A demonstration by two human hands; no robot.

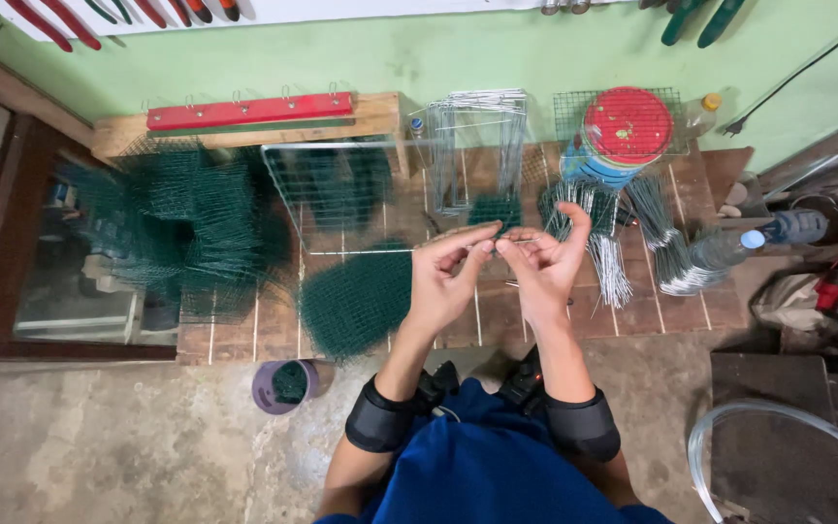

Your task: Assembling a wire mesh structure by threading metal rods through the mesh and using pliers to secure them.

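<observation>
Both hands meet above the desk (526, 315), left hand (448, 277) and right hand (545, 262) pinching a thin wire (521, 241) between fingertips. A green mesh piece (356, 301) lies just left of them; silver wire bundles (608, 262) lie to their right.

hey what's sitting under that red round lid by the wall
The red round lid tops a stack of blue and pale round containers, with a wire grid panel behind. The stack's base and any contents are hidden by bundled wire pieces.
</observation>
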